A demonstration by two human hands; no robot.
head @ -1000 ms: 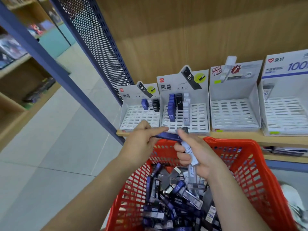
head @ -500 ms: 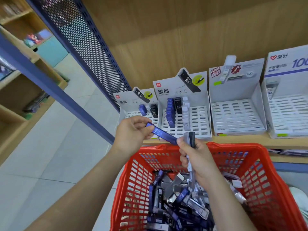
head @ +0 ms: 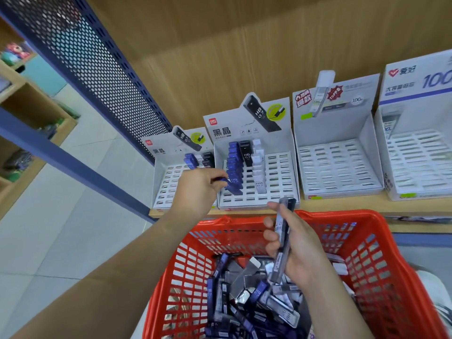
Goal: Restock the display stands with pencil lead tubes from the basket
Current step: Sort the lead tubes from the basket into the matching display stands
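Pencil lead tubes (head: 247, 299) fill the red basket (head: 362, 216), lower centre. My left hand (head: 198, 189) pinches a blue tube (head: 232, 188) at the centre-frame stand (head: 281, 167); my right hand (head: 297, 245) grips a bunch of tubes (head: 282, 231) above the basket.

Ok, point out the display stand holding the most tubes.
Second stand from the left: three columns of tubes; the leftmost stand holds only a few.

glossy red plastic basket (head: 381, 243), wood-grain shelf (head: 342, 206), seemingly matt cardboard display stands (head: 335, 126)

Single head-worn wide-angle view, facing forward and down, close over basket (head: 381, 243), display stands (head: 259, 167) just beyond
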